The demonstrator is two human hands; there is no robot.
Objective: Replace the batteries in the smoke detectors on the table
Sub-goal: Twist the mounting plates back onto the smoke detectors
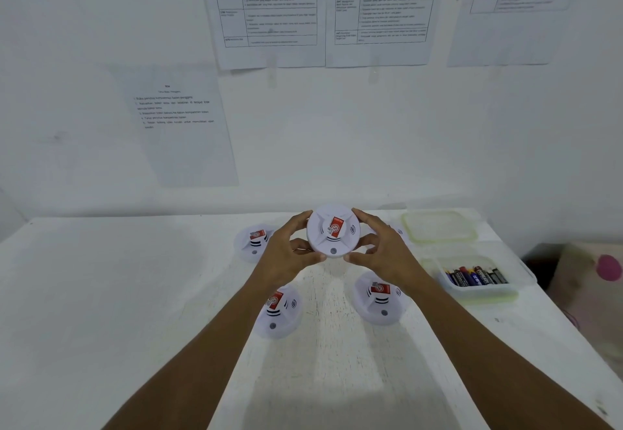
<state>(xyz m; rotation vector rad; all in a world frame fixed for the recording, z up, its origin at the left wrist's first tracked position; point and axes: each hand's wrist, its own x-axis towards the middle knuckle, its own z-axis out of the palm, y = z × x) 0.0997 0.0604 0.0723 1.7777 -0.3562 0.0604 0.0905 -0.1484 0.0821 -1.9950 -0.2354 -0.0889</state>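
One smoke detector (333, 231) is lifted clear of the table (135, 295), face tilted toward the camera, red label upright at centre, small round button at 6 o'clock. The left hand (286, 256) grips its rim from about 10 round to 7 o'clock. The right hand (384, 256) mirrors it from 2 round to 5, fingers of both curled onto the edge.

The disc has no long axis; its flat face looks at the viewer, so the back, where I judge the battery bay sits, is hidden. Next move is probably a flip or a twist between opposed hands — neither is nearer.

Others rest on the table: far-left detector (254, 242) at 9 o'clock of the held one, near-left detector (278, 310) at 7, near-right detector (379, 298) at 5. The battery tray (478, 289) with batteries (477, 276) lies between 3 and 4 o'clock — the right hand's side
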